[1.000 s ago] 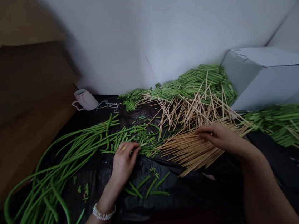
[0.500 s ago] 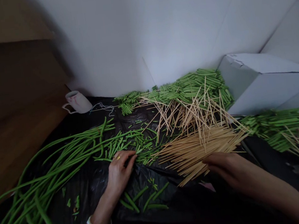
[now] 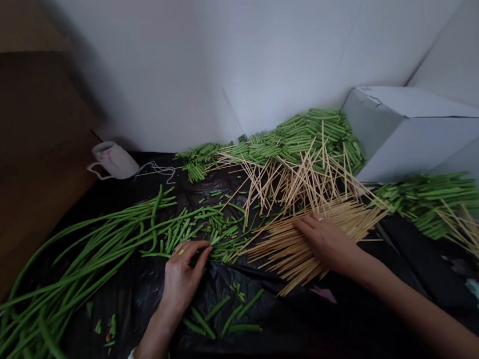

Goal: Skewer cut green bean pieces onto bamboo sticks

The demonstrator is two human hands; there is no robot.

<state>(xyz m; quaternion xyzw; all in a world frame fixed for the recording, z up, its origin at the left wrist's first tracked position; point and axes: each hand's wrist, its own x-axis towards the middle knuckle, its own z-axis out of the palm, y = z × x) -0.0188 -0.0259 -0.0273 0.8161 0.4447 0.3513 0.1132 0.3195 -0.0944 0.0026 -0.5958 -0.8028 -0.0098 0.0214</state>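
Observation:
My left hand, with a ring and a beaded bracelet, pinches a short piece of green bean between thumb and forefinger. It is at the near edge of a scatter of cut bean pieces. My right hand lies over a flat pile of wooden skewers, its fingertips bent down among them. The fingers look closed on a skewer there, though the palm hides part of the grip. Left of my left hand, long uncut green beans lie in a loose bundle.
Behind the pile, skewered rows of bean pieces lean by the wall, their sticks pointing forward. More skewered beans lie at right, near a white box. A white mug and thread stand back left. Black plastic sheeting lies underneath.
My right hand has moved from the near right end of the skewer pile, forward and left onto its middle. My left hand keeps its pinch beside the bean pieces. The view has shifted slightly.

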